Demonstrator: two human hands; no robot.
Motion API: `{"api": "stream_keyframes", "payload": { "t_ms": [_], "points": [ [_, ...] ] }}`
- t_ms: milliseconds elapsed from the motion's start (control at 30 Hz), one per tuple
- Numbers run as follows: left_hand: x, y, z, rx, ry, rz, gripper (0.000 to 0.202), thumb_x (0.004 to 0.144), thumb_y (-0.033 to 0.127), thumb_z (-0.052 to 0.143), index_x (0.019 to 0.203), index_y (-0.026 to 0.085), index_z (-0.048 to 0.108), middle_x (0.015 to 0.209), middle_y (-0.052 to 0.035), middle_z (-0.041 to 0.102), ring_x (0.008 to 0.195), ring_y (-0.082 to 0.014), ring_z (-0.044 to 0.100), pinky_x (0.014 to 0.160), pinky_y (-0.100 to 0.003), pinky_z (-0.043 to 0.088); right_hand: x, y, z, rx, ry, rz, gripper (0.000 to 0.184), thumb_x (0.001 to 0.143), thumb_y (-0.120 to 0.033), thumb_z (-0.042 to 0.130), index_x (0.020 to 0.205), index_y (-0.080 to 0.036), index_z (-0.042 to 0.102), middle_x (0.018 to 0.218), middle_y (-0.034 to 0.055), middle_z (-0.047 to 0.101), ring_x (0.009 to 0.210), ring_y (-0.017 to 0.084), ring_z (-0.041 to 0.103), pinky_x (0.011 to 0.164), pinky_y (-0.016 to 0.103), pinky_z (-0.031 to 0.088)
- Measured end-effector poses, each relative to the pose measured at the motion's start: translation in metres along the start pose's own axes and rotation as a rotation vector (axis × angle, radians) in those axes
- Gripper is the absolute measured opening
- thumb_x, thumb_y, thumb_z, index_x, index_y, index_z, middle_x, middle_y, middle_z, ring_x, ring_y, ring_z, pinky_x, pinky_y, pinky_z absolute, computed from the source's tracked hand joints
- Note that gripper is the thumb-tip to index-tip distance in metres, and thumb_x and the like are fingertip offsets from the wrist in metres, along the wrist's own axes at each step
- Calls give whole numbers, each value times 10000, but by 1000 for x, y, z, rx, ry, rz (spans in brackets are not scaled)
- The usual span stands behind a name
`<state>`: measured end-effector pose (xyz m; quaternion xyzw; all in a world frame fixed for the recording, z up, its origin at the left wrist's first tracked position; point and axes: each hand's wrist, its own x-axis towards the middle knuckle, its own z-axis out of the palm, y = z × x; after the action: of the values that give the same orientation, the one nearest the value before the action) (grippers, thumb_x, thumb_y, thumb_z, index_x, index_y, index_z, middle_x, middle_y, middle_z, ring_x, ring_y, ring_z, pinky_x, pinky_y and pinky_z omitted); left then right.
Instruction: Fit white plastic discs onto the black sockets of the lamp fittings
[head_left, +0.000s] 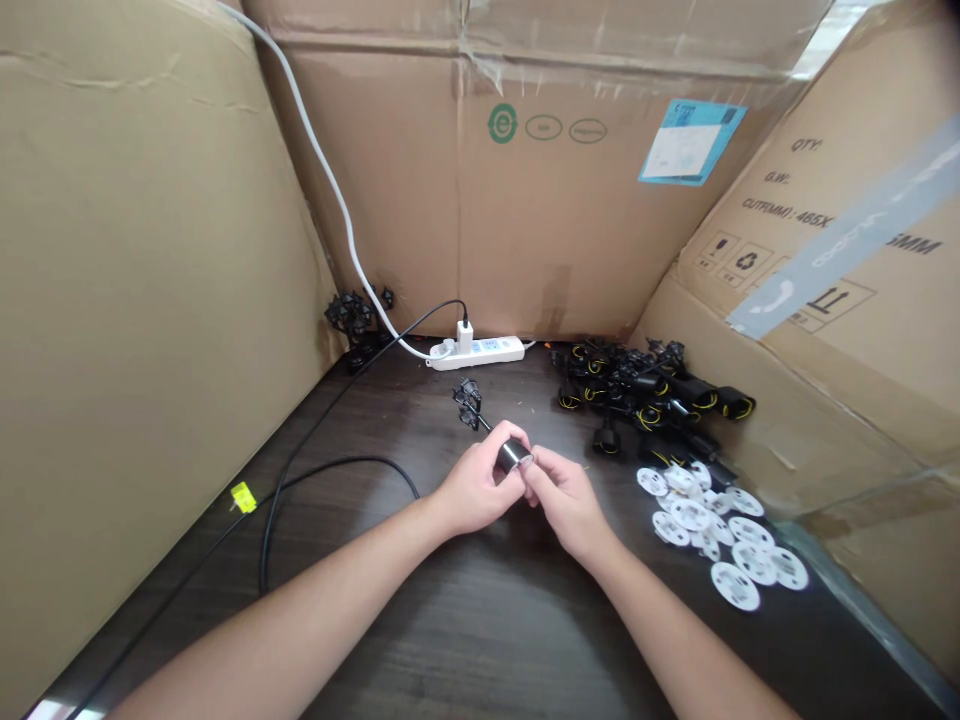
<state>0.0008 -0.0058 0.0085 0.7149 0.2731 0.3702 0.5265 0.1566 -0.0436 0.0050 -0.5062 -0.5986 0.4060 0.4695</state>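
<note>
My left hand is wrapped round a black cylinder, whose open end tilts toward my right side. From its far end a thin black rod leads to a dark, ornate openwork piece lying just beyond my left fingers. My right hand is closed in a pinch at the cylinder's near end, where a pale round edge shows. The fingers hide whatever they pinch there. To the right, several white perforated discs lie in a loose heap, the nearest things to my right hand after the cylinder.
Behind the discs is a pile of black cylinders with yellow wires. A white power strip with a plugged-in adapter lies at the back. More black ornate parts stand back left. A black cable crosses the left; cardboard walls enclose the table.
</note>
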Motion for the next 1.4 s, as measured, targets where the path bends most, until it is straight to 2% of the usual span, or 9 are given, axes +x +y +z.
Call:
{"api": "stream_keyframes", "payload": {
  "t_ms": [200, 367, 467, 700, 967, 1267, 1400],
  "points": [
    [1, -2, -5, 116, 25, -28, 153, 876, 253, 557, 1000, 208, 479, 727, 63, 494, 610, -103, 427, 579, -224, 344, 2, -3, -5, -42, 45, -12, 348, 880, -470, 647, 679, -209, 536, 612, -24, 492, 576, 144, 441, 573, 273, 340],
    [0, -8, -7, 195, -42, -40, 187, 827, 221, 564, 995, 216, 482, 702, 78, 439, 600, -102, 380, 570, -227, 312, 5, -1, -11, -26, -33, 10, 299, 833, -419, 703, 704, -210, 532, 656, -21, 521, 619, 150, 467, 593, 264, 363],
    [-1, -9, -7, 246, -65, -38, 234, 809, 209, 575, 1022, 224, 481, 692, 84, 438, 592, -102, 384, 572, -227, 317, 6, 4, -12, -18, -47, 19, 304, 810, -392, 714, 698, -218, 491, 658, -29, 513, 628, 150, 470, 599, 258, 365],
    [-1, -7, -9, 228, -72, -46, 242, 795, 196, 574, 1018, 230, 485, 687, 85, 443, 597, -106, 396, 565, -225, 314, 6, 11, -11, -29, -55, 25, 323, 833, -407, 700, 677, -211, 495, 641, -31, 490, 618, 143, 440, 588, 254, 331],
    [-2, -5, -7, 303, -77, -34, 271, 804, 223, 591, 1055, 234, 489, 683, 86, 473, 579, -108, 412, 571, -227, 324, 3, 2, -9, -172, -14, -17, 279, 796, -329, 662, 667, -222, 439, 607, -40, 487, 591, 140, 435, 562, 245, 331],
    [-2, -1, -11, 292, -97, -57, 252, 759, 186, 584, 993, 231, 504, 697, 78, 482, 606, -113, 418, 583, -232, 330, 5, -5, -18, -271, -68, -29, 261, 812, -317, 687, 639, -203, 528, 602, -35, 543, 587, 140, 468, 558, 248, 329],
    [0, -4, -10, 189, -108, -70, 230, 755, 181, 570, 974, 217, 508, 708, 73, 468, 618, -110, 400, 591, -232, 323, 5, -5, -19, -274, -61, -28, 255, 792, -299, 703, 617, -207, 543, 594, -31, 559, 580, 147, 485, 556, 254, 337]
  ]
}}
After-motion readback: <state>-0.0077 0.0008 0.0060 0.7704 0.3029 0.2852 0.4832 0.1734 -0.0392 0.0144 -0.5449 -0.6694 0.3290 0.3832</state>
